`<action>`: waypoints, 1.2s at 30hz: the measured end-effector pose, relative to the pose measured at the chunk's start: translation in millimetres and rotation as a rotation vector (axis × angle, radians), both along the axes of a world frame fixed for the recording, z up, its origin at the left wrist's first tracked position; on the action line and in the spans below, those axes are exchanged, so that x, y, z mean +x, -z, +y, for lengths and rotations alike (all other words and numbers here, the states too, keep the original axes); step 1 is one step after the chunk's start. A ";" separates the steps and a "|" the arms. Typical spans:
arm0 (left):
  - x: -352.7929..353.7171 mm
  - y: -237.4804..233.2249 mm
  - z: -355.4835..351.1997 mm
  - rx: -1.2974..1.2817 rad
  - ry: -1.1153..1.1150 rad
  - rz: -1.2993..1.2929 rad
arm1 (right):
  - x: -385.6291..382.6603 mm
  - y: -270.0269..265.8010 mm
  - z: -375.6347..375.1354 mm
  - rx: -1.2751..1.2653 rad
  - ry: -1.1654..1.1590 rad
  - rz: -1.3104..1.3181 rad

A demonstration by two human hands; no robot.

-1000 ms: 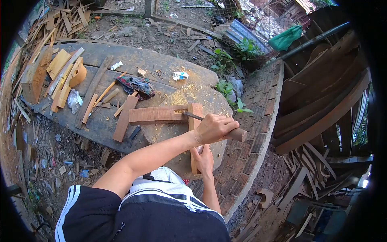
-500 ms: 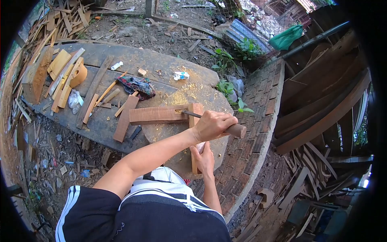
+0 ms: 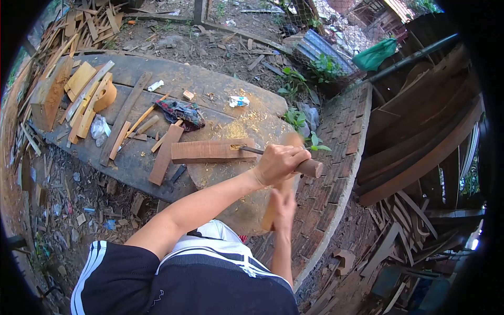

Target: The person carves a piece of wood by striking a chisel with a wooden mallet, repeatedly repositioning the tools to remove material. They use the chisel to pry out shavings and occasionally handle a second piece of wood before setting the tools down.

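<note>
My left hand [image 3: 286,164] is closed around the wooden handle of a chisel [image 3: 312,168]. The chisel's dark blade points left, its tip at a small cut recess near the right end of a reddish-brown wood block [image 3: 202,151]. Lower down, my right hand [image 3: 283,210] is wrapped round a pale wooden mallet [image 3: 269,218], both smeared by motion. The mallet lies right of the block's end, partly hidden behind my left hand. Pale shavings [image 3: 236,128] are scattered beside the block.
A flat wood piece [image 3: 167,155] touches the block's left end. A dark patterned cloth [image 3: 181,114], a white tube [image 3: 239,101] and several wood strips lie on the worn plank bench [image 3: 210,79]. A curved brick ledge [image 3: 336,173] runs along the right.
My right hand and the mallet have swung right, away from the block's end, uncovering it. My left hand keeps the chisel at the recess.
</note>
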State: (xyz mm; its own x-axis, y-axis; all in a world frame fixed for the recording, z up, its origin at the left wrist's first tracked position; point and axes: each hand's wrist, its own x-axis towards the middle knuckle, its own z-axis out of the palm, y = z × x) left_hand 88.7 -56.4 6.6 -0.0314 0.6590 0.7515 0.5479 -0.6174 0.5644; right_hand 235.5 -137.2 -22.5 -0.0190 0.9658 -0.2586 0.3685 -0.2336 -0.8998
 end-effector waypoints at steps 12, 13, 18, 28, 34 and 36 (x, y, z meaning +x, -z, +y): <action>15.5 13.9 6.1 -0.057 0.056 0.028 | 28.3 -106.4 -32.9 0.448 0.065 -0.193; 13.7 12.7 6.3 -0.054 0.035 0.046 | 26.4 -108.6 -28.7 0.361 0.008 -0.278; 3.7 6.1 3.5 -0.083 0.031 -0.030 | 17.0 -139.6 -18.0 0.648 0.225 0.659; -14.4 7.1 5.0 -0.073 -0.005 -0.067 | -5.8 -135.8 -12.5 0.616 0.170 0.375; -23.2 4.7 8.4 -0.098 -0.033 -0.062 | -7.3 -97.9 -1.3 0.497 -0.225 -0.387; -26.8 3.4 1.5 -0.127 -0.009 -0.105 | -4.9 -95.0 -4.8 0.472 -0.059 -0.002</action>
